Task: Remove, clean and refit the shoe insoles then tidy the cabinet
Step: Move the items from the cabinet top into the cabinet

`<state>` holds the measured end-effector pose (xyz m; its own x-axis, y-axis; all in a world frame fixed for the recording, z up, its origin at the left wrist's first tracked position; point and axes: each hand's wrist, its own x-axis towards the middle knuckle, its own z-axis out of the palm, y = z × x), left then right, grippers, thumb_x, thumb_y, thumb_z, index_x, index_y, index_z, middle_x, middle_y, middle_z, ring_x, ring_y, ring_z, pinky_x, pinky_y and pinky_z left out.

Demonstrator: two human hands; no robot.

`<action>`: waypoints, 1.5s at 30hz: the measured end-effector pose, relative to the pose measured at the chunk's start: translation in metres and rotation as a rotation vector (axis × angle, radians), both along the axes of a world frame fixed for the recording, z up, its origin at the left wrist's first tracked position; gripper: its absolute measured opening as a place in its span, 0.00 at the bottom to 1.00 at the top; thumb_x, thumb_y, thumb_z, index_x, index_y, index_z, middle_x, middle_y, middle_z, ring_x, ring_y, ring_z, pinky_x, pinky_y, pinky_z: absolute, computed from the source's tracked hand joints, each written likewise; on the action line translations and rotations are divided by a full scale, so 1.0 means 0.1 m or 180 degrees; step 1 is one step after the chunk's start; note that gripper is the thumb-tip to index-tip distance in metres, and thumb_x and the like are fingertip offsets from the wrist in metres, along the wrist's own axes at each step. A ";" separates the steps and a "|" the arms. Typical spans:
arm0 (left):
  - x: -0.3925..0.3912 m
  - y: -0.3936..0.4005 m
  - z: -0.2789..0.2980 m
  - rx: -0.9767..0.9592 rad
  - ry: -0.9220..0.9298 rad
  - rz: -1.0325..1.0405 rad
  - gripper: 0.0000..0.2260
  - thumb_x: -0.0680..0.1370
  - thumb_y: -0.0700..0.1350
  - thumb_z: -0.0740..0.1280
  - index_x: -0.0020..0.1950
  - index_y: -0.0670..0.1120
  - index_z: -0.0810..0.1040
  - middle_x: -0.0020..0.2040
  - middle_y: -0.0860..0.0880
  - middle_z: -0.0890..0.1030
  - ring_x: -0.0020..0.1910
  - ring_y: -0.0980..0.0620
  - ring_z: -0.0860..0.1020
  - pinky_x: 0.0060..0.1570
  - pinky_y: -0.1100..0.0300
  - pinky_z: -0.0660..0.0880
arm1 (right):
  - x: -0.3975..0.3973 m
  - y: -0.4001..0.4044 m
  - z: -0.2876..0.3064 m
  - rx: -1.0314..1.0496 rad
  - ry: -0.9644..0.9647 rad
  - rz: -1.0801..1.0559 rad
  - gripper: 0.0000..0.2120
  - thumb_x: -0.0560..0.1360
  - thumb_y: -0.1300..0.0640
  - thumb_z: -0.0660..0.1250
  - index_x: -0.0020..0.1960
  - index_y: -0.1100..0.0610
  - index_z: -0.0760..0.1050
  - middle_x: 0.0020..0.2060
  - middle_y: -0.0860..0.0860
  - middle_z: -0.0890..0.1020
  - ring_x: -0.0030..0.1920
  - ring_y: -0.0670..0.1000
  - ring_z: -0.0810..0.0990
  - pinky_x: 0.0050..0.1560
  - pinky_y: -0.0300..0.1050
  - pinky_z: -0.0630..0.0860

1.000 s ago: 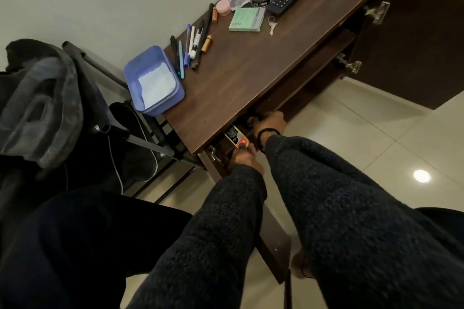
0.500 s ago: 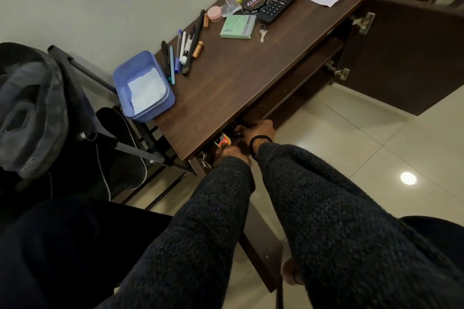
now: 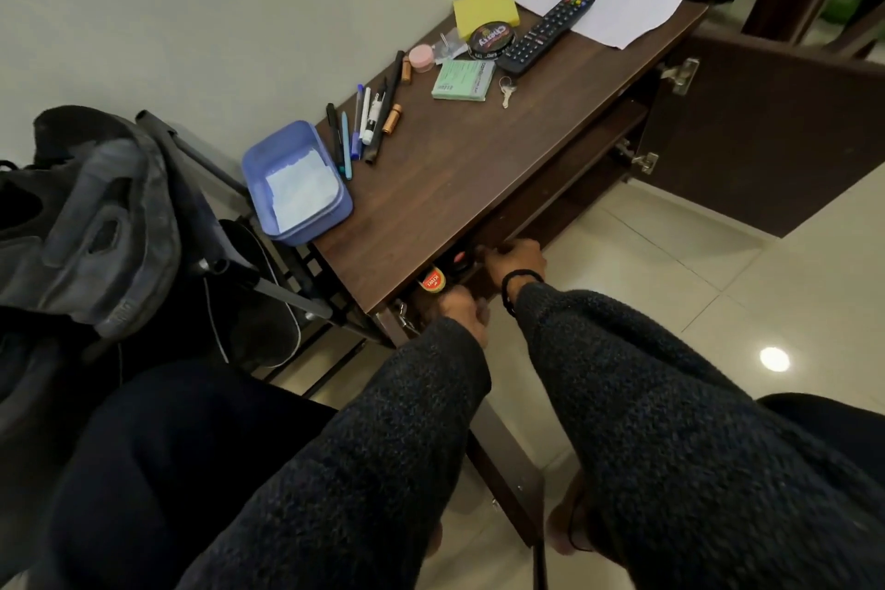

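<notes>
Cabinet (image 3: 479, 177) stands against the wall, both doors swung open, its dark top carrying clutter. From the left: a bag (image 3: 96, 225) slumped on a rack, a blue tub (image 3: 297, 187) with white paper inside, pens (image 3: 364, 129), a green pad (image 3: 462, 79), keys (image 3: 506, 89), a remote (image 3: 546, 34). Under the top's near edge sits a tin (image 3: 433, 281). Left hand (image 3: 462, 311) reaches just below it, fingers curled; what they grip I cannot tell. Right hand (image 3: 515, 256), fingers hidden under the edge, likewise unclear.
</notes>
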<state>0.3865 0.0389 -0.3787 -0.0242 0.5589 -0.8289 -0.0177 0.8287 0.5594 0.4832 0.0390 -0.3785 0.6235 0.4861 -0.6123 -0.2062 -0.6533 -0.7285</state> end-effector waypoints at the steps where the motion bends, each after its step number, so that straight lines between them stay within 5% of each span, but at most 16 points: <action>1: -0.01 -0.05 0.07 -0.0031 0.0066 -0.0292 0.20 0.83 0.42 0.60 0.75 0.38 0.69 0.38 0.48 0.75 0.32 0.54 0.74 0.39 0.62 0.74 | 0.04 -0.07 0.03 -0.0033 -0.0070 -0.0038 0.22 0.73 0.47 0.76 0.61 0.59 0.80 0.58 0.58 0.83 0.59 0.60 0.81 0.60 0.51 0.79; 5: 0.20 -0.22 0.68 0.0528 0.0367 -0.1909 0.12 0.81 0.45 0.66 0.62 0.43 0.81 0.46 0.42 0.83 0.37 0.51 0.79 0.37 0.57 0.76 | 0.25 -0.34 0.30 -0.0065 -0.0311 -0.0501 0.15 0.74 0.50 0.74 0.57 0.56 0.82 0.57 0.58 0.84 0.59 0.61 0.81 0.63 0.53 0.78; 10: 0.55 0.05 1.62 0.2188 0.0738 -0.3339 0.04 0.80 0.45 0.68 0.51 0.48 0.82 0.42 0.47 0.84 0.39 0.51 0.83 0.34 0.60 0.79 | 0.68 -0.29 1.03 0.0253 -0.1057 -0.1180 0.11 0.78 0.54 0.69 0.58 0.56 0.82 0.57 0.56 0.84 0.59 0.59 0.80 0.59 0.47 0.75; 14: 0.81 0.54 1.91 0.3358 0.1590 -0.3361 0.04 0.77 0.50 0.71 0.50 0.53 0.81 0.49 0.52 0.84 0.50 0.52 0.81 0.52 0.56 0.79 | 1.09 -0.12 1.46 0.0490 -0.2075 -0.0564 0.12 0.78 0.53 0.69 0.59 0.55 0.80 0.53 0.54 0.84 0.56 0.56 0.81 0.57 0.47 0.75; 20: 1.02 1.36 1.85 0.3687 0.2604 -0.2862 0.21 0.78 0.57 0.68 0.69 0.51 0.73 0.68 0.44 0.76 0.69 0.42 0.71 0.66 0.44 0.69 | 1.65 0.49 1.76 0.0405 -0.2880 0.0521 0.14 0.75 0.53 0.72 0.58 0.57 0.80 0.54 0.55 0.83 0.56 0.57 0.80 0.59 0.55 0.78; 26: 0.97 1.79 1.44 0.3571 0.2773 -0.2760 0.36 0.74 0.64 0.69 0.76 0.52 0.62 0.74 0.40 0.67 0.73 0.37 0.64 0.69 0.36 0.63 | 1.76 1.17 1.70 0.0192 -0.2041 0.0161 0.21 0.73 0.44 0.75 0.58 0.57 0.78 0.58 0.57 0.81 0.58 0.59 0.78 0.58 0.52 0.76; 30: 1.03 1.98 1.32 0.4284 0.2447 -0.2545 0.25 0.79 0.59 0.64 0.73 0.51 0.69 0.69 0.44 0.73 0.67 0.41 0.67 0.65 0.42 0.67 | 1.68 1.42 1.54 0.0221 -0.1478 -0.0164 0.44 0.69 0.40 0.77 0.76 0.58 0.61 0.69 0.60 0.73 0.68 0.62 0.73 0.68 0.58 0.73; 35: 1.36 2.48 1.36 0.4342 0.2450 -0.3704 0.27 0.79 0.53 0.68 0.77 0.55 0.65 0.68 0.43 0.75 0.68 0.39 0.67 0.64 0.44 0.67 | 1.71 1.62 1.47 -0.0058 -0.1401 -0.0232 0.62 0.62 0.37 0.80 0.81 0.58 0.47 0.73 0.61 0.68 0.72 0.63 0.68 0.72 0.59 0.69; 37: 1.56 2.65 1.40 0.4133 0.2584 -0.4363 0.30 0.77 0.52 0.68 0.78 0.58 0.62 0.69 0.42 0.74 0.69 0.37 0.68 0.67 0.43 0.68 | 1.78 1.70 1.55 -0.0204 -0.1249 -0.0220 0.52 0.67 0.42 0.80 0.78 0.60 0.53 0.66 0.60 0.72 0.69 0.61 0.72 0.69 0.54 0.72; 39: 1.70 2.76 1.46 0.4036 0.2654 -0.4686 0.33 0.74 0.54 0.69 0.78 0.59 0.61 0.70 0.42 0.74 0.69 0.37 0.69 0.68 0.42 0.69 | 1.81 1.80 1.64 -0.0148 -0.0991 0.0028 0.23 0.78 0.49 0.71 0.63 0.60 0.64 0.61 0.60 0.73 0.67 0.59 0.74 0.64 0.51 0.73; 40: 1.75 2.80 1.48 0.4000 0.2637 -0.4759 0.35 0.72 0.55 0.70 0.78 0.59 0.62 0.71 0.43 0.74 0.70 0.37 0.68 0.69 0.42 0.68 | 1.81 1.84 1.68 -0.0119 -0.0967 0.0079 0.19 0.80 0.51 0.68 0.61 0.63 0.66 0.64 0.60 0.74 0.66 0.59 0.74 0.63 0.50 0.73; 43: 1.86 2.88 1.54 0.3947 0.2575 -0.4926 0.38 0.71 0.57 0.74 0.78 0.56 0.63 0.74 0.45 0.71 0.72 0.39 0.68 0.70 0.42 0.68 | 1.82 1.88 1.66 -0.0399 -0.1248 0.0095 0.42 0.68 0.45 0.79 0.71 0.62 0.61 0.62 0.58 0.74 0.61 0.58 0.78 0.59 0.49 0.79; 45: 1.92 2.89 1.56 0.3946 0.2555 -0.4993 0.42 0.69 0.57 0.77 0.78 0.55 0.63 0.75 0.45 0.70 0.72 0.40 0.69 0.70 0.43 0.68 | 1.85 1.85 1.60 -0.0244 -0.1273 -0.0119 0.39 0.66 0.49 0.81 0.69 0.61 0.67 0.60 0.57 0.78 0.59 0.58 0.80 0.58 0.52 0.81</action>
<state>0.5789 0.3276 -0.2226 0.8072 0.5658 -0.1682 0.5902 -0.7772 0.2180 0.6678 0.2237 -0.2180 0.8362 0.4210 -0.3515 0.0589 -0.7062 -0.7055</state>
